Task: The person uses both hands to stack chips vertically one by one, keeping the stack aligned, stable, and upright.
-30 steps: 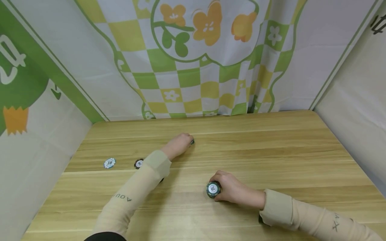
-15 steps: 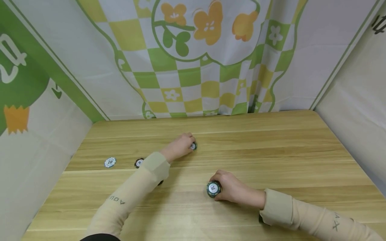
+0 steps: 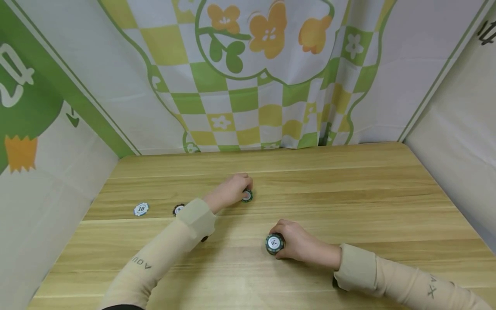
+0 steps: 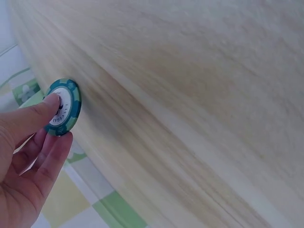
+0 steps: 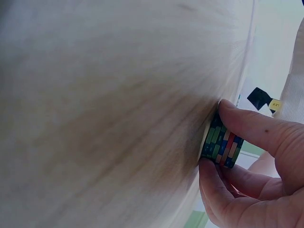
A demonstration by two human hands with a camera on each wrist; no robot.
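My left hand (image 3: 234, 188) pinches a single green poker chip (image 4: 70, 113) between thumb and fingers, a little way back on the wooden table. In the left wrist view the chip is tilted, its white centre partly under the thumb. My right hand (image 3: 297, 242) grips a short stack of poker chips (image 5: 223, 143) by its sides, thumb on one side and fingers on the other. From the head view, the top chip is dark green and marked 20. The right wrist view shows green, blue and red edges in that stack, which stands against the table.
To the left on the table (image 3: 348, 193) lie a light blue and white chip (image 3: 141, 209) marked 10 and a dark chip (image 3: 178, 210), partly covered by the left sleeve (image 3: 166, 247). A checked, flowered curtain (image 3: 248, 99) hangs behind the table's far edge.
My left hand has drawn slightly nearer with the green chip, whose face has turned more into view. The right hand and its stack have stayed in place.
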